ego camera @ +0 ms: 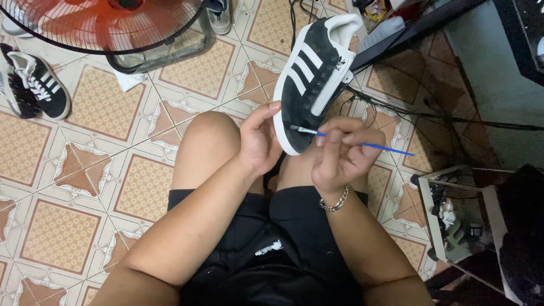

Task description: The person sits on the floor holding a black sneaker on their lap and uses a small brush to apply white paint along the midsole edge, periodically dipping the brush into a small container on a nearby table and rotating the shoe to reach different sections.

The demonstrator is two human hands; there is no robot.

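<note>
We observe a seated person in black shorts, knees raised, above a floor of patterned terracotta and cream tiles (85, 102). The left hand (258, 139) is closed around the toe end of a black suede low-top sneaker with three white side stripes and a white sole (309, 73), the thumb lying across the toe. The sneaker is held in the air over the knees, tilted with its heel up and away from the person, its striped side facing the camera.

The right hand (340, 153) pinches a thin paintbrush with a blue handle and a metal ferrule (362, 144) between thumb and fingers. We note the brush tip touching the black upper just above the white sole edge near the toe. A silver chain bracelet (335, 203) sits on the right wrist.

To the far left, a matching pair of black and white sneakers (34, 85) lies on the tiles, well apart from the hands. A standing fan with a wire guard and red blades (102, 22) occupies the upper left. Black cables (419, 110) run across the floor at right, near a white-framed shelf (453, 215).
</note>
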